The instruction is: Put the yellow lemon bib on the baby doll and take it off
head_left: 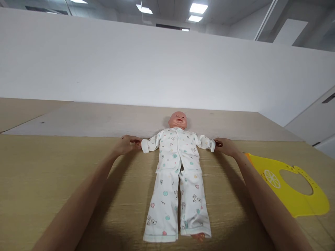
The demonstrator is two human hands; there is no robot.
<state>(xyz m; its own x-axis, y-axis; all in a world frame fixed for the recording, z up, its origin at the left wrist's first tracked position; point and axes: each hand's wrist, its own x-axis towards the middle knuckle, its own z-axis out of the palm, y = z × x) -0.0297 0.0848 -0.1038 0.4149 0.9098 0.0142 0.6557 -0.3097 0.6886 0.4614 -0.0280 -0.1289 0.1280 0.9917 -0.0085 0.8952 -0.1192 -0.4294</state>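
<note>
The doll (178, 157) lies face-up on the tabletop (52, 174), arms spread — the left hand (127, 144) and right hand (226, 146) each have fingers closed round one of its hands — with a yellow bib (290, 188) beside the right forearm.

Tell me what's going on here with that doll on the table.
A person has a doll lying face up on a wooden table, dressed in white patterned pyjamas. The left hand and right hand each grip one of the doll's hands, with its arms stretched straight out to the sides. A yellow bib lies flat on the table to the right, untouched.
</note>
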